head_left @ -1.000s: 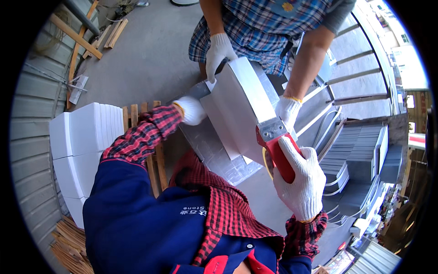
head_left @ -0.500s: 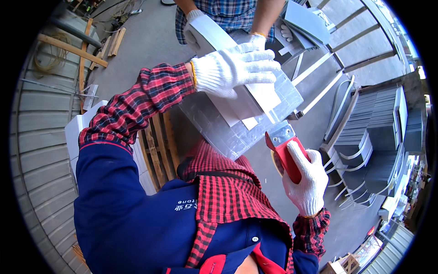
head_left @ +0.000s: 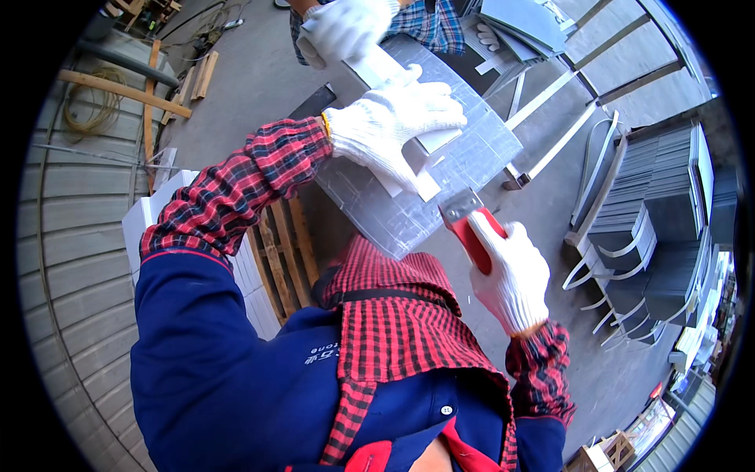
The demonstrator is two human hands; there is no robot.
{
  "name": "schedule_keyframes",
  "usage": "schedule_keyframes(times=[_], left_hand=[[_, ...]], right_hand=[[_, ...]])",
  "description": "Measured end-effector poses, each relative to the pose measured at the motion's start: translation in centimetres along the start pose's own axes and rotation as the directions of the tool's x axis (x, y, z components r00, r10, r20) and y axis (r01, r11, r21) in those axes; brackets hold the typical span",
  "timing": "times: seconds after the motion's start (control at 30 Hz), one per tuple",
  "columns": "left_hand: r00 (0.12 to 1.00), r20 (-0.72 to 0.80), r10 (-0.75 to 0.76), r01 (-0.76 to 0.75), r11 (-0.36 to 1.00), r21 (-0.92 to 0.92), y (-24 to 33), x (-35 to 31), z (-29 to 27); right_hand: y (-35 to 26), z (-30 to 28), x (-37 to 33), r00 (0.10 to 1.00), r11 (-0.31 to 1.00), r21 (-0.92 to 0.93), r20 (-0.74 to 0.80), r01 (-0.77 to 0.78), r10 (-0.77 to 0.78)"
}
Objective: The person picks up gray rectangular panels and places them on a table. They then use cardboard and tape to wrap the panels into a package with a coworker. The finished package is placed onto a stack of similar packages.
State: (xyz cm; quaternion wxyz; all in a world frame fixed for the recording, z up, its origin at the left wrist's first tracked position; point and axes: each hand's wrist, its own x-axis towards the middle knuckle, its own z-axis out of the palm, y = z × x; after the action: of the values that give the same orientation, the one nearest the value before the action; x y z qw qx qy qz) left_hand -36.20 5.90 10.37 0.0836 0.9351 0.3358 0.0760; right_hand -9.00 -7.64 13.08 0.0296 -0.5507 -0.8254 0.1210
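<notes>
My left hand (head_left: 393,122), in a white knit glove, lies across a long white box-like piece (head_left: 439,140) with thumb and fingers spread. A white strip (head_left: 427,187) sticks out by the thumb. My right hand (head_left: 511,279), also gloved, grips a red tape dispenser (head_left: 477,244). Its metal head (head_left: 460,206) is at the near right edge of the grey, tape-covered worktop (head_left: 486,134). At the far end of the white piece, a co-worker's gloved hands (head_left: 354,27) are close together, one blurred. My left hand hides much of the piece.
Grey sheets (head_left: 523,27) are piled beyond the worktop at the right. Stacked dark panels with white straps (head_left: 668,204) stand farther right, near a metal frame (head_left: 558,145). A wooden pallet (head_left: 287,248) and white boxes (head_left: 161,208) are at my left.
The tape dispenser in my right hand has moved left and up to the worktop's edge. My left thumb has spread downward. One of the co-worker's hands has shifted left over the white piece's far end.
</notes>
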Motion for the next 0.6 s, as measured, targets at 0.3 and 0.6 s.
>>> schedule_keyframes(times=[0.3,0.6], left_hand=[[0.862,-0.506,-0.03,0.076,0.995,0.07,2.0,2.2,5.2],[0.666,-0.746,0.005,0.131,0.984,0.124,1.8,0.1,10.7]], right_hand=[[0.3,8.5,5.2,0.929,0.854,-0.378,0.238,0.358,-0.284],[1.1,12.8,4.6,0.864,0.89,0.383,0.327,0.249,-0.382]])
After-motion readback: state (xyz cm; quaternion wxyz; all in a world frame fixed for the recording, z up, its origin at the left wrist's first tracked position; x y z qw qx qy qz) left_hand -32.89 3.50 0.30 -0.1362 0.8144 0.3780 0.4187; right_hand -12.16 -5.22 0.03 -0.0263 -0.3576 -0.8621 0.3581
